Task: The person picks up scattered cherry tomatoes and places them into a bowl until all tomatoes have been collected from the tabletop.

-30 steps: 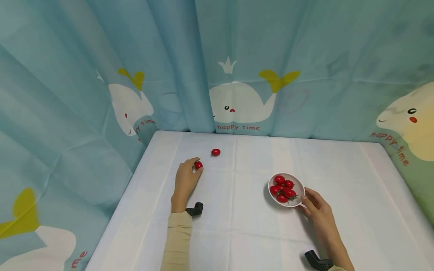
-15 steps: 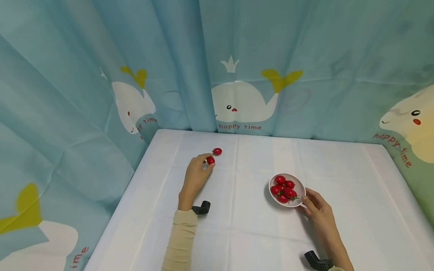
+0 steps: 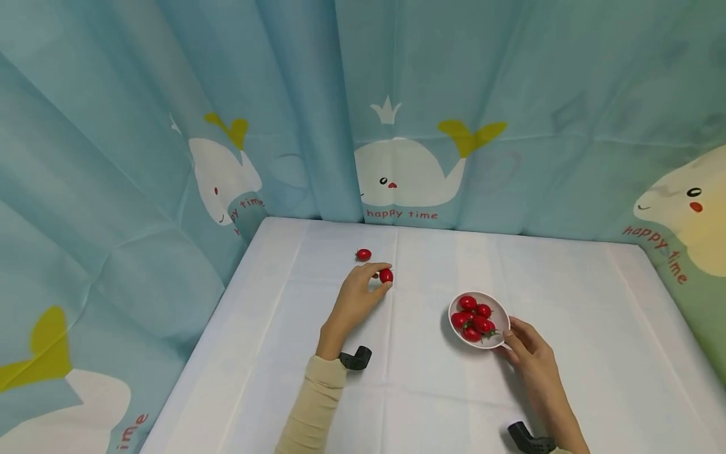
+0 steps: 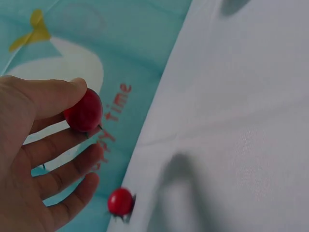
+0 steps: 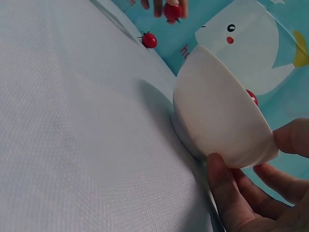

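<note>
Between thumb and fingertips my left hand [image 3: 357, 293] pinches a red cherry tomato [image 3: 386, 275], held above the table; the left wrist view shows this tomato [image 4: 84, 111] with its green stem end downward. Another cherry tomato [image 3: 363, 255] lies on the cloth just beyond the hand, near the far edge. At the right, a small white bowl [image 3: 501, 308] holds several cherry tomatoes [image 3: 481, 324]. My right hand [image 3: 531, 353] grips the bowl by its near right side, thumb at the rim and fingers below, as the right wrist view shows on the bowl's wall [image 5: 217, 111].
A white cloth covers the table [image 3: 420, 384]. Behind and to the left hangs a blue curtain [image 3: 295, 126] printed with whales, meeting the table's far edge. Each wrist wears a black camera mount, such as the left one [image 3: 356, 358].
My left hand has carried its tomato to the right, past the one lying on the cloth and toward the bowl. The right hand and bowl have stayed in place.
</note>
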The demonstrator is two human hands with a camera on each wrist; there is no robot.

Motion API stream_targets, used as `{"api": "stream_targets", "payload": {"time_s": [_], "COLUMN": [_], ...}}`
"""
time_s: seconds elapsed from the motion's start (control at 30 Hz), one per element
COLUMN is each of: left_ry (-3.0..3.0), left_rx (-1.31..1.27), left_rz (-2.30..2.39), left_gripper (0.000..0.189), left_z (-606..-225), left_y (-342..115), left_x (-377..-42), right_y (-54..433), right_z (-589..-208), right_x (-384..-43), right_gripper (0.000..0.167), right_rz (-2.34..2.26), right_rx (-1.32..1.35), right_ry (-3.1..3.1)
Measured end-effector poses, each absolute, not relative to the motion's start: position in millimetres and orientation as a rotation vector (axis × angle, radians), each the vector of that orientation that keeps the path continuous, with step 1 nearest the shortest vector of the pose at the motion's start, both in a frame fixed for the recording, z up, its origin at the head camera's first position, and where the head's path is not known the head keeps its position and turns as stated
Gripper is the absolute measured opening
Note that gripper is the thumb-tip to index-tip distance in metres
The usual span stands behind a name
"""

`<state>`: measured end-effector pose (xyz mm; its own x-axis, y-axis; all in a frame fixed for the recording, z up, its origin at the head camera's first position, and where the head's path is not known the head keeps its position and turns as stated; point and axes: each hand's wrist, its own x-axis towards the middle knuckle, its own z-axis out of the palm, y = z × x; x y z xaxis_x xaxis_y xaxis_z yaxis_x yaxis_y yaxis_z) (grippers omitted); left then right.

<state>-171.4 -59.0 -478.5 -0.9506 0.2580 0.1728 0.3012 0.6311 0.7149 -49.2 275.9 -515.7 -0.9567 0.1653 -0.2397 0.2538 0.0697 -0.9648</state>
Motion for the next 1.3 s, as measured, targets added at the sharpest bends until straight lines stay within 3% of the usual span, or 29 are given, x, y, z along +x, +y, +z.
{"api": "stream_targets", "payload": {"time_s": [0.83,1.3], "left_ry": [-2.813,-2.780], "left_rx": [-0.934,-1.055], "left_rz": [-1.208,-1.230], "left_gripper": [0.037,0.038], "left_z": [-483.6,-487.3], "left_y": [-2.6,13.2], "left_x": [-144.1,-137.9], "right_y": [274.9,278.5], "right_z": [-517.9,-519.3], "right_x": [-47.7,-48.0], "right_gripper": [0.061,0.065], "right_rz": [-2.020,-2.013], "right_rx": [0.441,0.467], "right_ry": [2.282,2.269]}}
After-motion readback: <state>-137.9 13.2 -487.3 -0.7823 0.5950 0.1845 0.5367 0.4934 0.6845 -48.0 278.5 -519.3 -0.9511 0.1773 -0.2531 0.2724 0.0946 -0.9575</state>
